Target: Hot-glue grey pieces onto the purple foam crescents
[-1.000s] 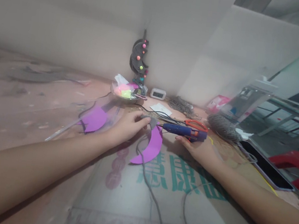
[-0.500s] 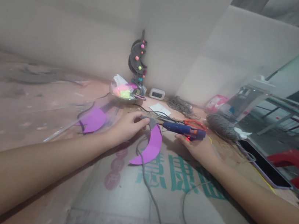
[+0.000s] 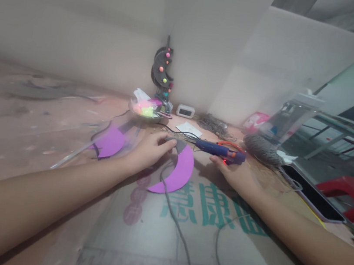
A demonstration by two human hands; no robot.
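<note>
My left hand [image 3: 156,149] pinches the upper end of a purple crescent cutout [image 3: 184,171], where grey yarn covers the tip. From that end a strand of grey yarn [image 3: 173,215] trails down over the crescent and the cardboard [image 3: 135,240]. A blue glue gun [image 3: 216,150] with a small red light is gripped in my right hand [image 3: 235,173]. Its nozzle points left, just above and right of the crescent's wrapped end; whether it touches cannot be made out. Another purple cutout [image 3: 111,142] lies to the left of my left hand.
Behind my hands stand a bowl [image 3: 148,117] of colourful bits, a grey crescent decoration [image 3: 162,69] with pompoms and a small white clock [image 3: 185,111]. Orange-handled scissors [image 3: 232,145], a yarn ball [image 3: 262,149] and a phone [image 3: 313,193] lie right. A glue stick [image 3: 70,155] lies left.
The crescent has turned slightly, its lower tip swinging left and more of its face showing. The glue gun has shifted a little to the right.
</note>
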